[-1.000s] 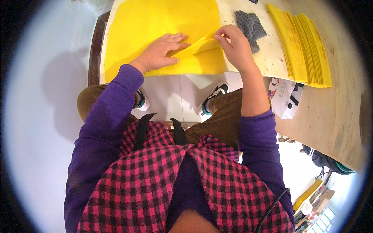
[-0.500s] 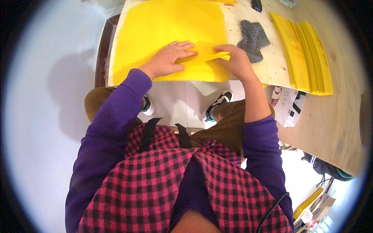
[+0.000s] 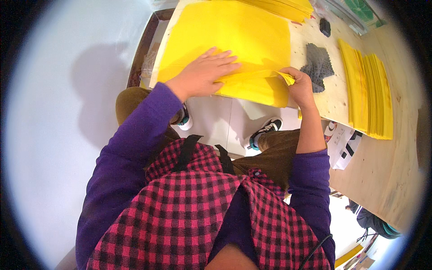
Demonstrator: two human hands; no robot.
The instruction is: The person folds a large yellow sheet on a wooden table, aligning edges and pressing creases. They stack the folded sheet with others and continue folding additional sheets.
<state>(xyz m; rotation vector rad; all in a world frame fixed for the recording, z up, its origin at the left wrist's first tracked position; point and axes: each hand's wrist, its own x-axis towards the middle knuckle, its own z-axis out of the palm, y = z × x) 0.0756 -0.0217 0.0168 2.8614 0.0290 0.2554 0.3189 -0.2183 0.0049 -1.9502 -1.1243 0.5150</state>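
Observation:
A large yellow cloth (image 3: 225,31) is spread over the wooden table before me, reaching its near edge. Palm down on its left part lies my left hand (image 3: 204,74), open, with the fingers stretched out. My right hand (image 3: 298,86) is closed on the cloth's right end, pinching a gathered fold between thumb and fingers. Between the two hands that fold stands a little raised above the flat layer. Just beyond my right hand is a dark grey cloth (image 3: 317,67) with zigzag edges.
Folded yellow cloths (image 3: 366,92) are stacked at the table's right. More yellow cloth (image 3: 281,8) lies at the far side, near a small black object (image 3: 324,27). A white bag (image 3: 345,148) sits below the table's near right edge. A pale wall (image 3: 58,148) stands at the left.
The view has shifted, so the table sits further right and lower. My right hand has drawn the pinched fold outward to the right; my left hand still rests on the cloth.

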